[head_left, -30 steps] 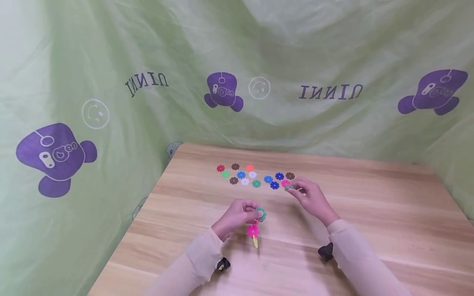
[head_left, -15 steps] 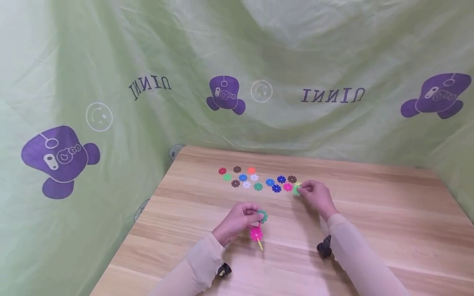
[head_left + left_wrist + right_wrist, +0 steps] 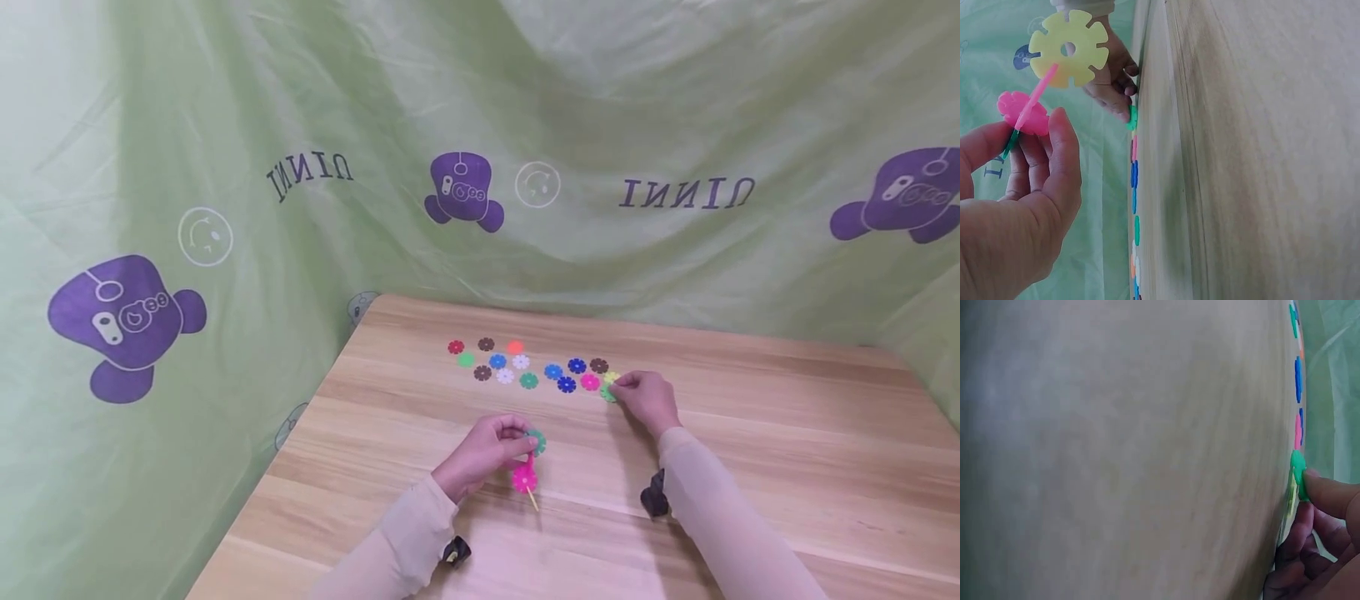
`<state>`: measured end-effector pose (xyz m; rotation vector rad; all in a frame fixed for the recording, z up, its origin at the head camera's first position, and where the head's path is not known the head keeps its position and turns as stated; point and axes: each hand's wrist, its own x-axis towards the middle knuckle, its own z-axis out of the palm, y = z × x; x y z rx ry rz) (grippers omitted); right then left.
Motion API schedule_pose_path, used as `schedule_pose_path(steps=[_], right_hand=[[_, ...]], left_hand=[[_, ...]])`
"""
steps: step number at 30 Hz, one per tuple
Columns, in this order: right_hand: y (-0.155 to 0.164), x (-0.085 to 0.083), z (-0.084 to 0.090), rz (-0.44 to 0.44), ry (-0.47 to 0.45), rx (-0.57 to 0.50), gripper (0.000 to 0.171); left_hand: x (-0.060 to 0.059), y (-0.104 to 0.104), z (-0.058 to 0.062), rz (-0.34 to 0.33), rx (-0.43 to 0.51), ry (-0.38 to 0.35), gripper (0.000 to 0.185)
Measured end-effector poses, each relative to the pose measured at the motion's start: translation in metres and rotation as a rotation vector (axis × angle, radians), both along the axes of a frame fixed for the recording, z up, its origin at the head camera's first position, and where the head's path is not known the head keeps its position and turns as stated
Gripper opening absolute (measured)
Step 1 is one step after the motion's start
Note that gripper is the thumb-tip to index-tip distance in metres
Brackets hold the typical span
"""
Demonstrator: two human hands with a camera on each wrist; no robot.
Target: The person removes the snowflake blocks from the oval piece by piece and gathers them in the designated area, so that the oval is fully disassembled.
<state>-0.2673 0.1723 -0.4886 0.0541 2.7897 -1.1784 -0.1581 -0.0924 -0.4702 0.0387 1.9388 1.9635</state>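
Note:
My left hand (image 3: 517,437) pinches a small assembly of plastic snowflake discs just above the wooden table (image 3: 750,433): a teal disc (image 3: 536,441), a pink disc (image 3: 524,478) and a yellow disc seen edge-on. The left wrist view shows the yellow disc (image 3: 1069,49) and pink disc (image 3: 1022,112) slotted together, with my left hand (image 3: 1032,137) curled round the lower part. My right hand (image 3: 622,390) pinches a green disc (image 3: 607,392) at the right end of the loose row, down at the table. The right wrist view shows that green disc (image 3: 1298,472) held by a fingertip (image 3: 1329,494).
Several loose discs (image 3: 525,367) in red, brown, blue, white, green and pink lie in two rows at the far middle of the table. A yellow-green disc (image 3: 612,377) lies by my right hand. A green printed cloth (image 3: 225,208) hangs behind and left.
My right hand has moved a little right and down, bringing the green disc to the table at the row's end. The left hand has kept its assembly nearly still.

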Motion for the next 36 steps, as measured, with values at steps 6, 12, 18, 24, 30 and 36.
schedule_pose_path(steps=[6, 12, 18, 24, 30, 36], right_hand=[[-0.002, 0.003, 0.004, -0.002, 0.010, 0.046, 0.029], [0.000, 0.003, 0.002, 0.003, 0.010, 0.084, 0.031], [0.002, 0.008, 0.008, 0.077, 0.009, 0.003, 0.033], [-0.010, 0.037, 0.033, 0.328, -0.090, -0.153, 0.037], [-0.033, 0.071, 0.050, 0.525, -0.163, -0.304, 0.038], [-0.051, 0.093, 0.051, 0.570, -0.178, -0.385, 0.031]], left_hand=[[0.000, 0.002, 0.002, -0.006, 0.004, 0.006, 0.018], [0.001, 0.003, 0.004, -0.006, -0.003, 0.001, 0.018], [0.000, 0.004, 0.004, 0.009, -0.014, -0.021, 0.018], [-0.002, 0.004, 0.008, -0.013, -0.057, -0.013, 0.020], [-0.001, 0.007, 0.011, -0.039, -0.040, -0.001, 0.019], [0.003, 0.010, 0.011, -0.052, -0.019, -0.007, 0.018]])
